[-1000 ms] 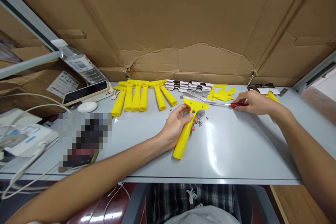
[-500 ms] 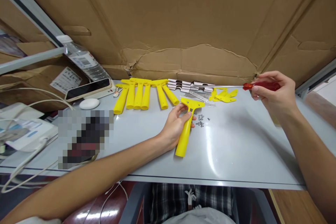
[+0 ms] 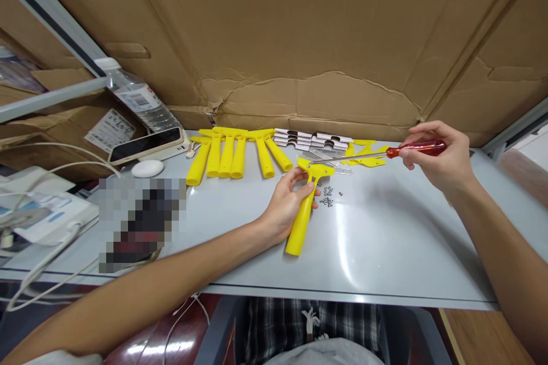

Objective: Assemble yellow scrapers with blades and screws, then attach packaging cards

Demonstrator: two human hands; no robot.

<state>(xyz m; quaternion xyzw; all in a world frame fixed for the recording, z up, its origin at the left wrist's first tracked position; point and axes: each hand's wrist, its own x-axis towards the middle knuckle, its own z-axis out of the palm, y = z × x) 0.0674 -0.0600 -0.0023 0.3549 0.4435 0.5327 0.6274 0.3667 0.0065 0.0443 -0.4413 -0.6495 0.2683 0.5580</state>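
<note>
My left hand (image 3: 286, 205) is closed around the neck of a yellow plastic scraper (image 3: 301, 222), its wide head pointing away from me. In my right hand (image 3: 445, 154) is a screwdriver (image 3: 417, 149) with a clear red handle, its long shaft slanting left. The screwdriver's tip is at the scraper head, near one of the small screws there; whether it sits in the screw is too small to tell. Just right of my left fingers, small screws (image 3: 327, 197) lie loose on the table. Thin metal blades (image 3: 325, 155) lie behind the scraper head.
Several yellow scraper handles (image 3: 225, 154) line the table's back, beside white blade packs (image 3: 295, 140) and flat yellow pieces (image 3: 368, 155). At left are a phone (image 3: 145, 145), a plastic bottle (image 3: 137, 97), a white round case (image 3: 148, 168) and cables. A cardboard wall (image 3: 299, 40) stands behind.
My right hand has moved left and slightly nearer, bringing the screwdriver's tip down from the blade packs to the scraper head. My left hand and the scraper have barely moved.
</note>
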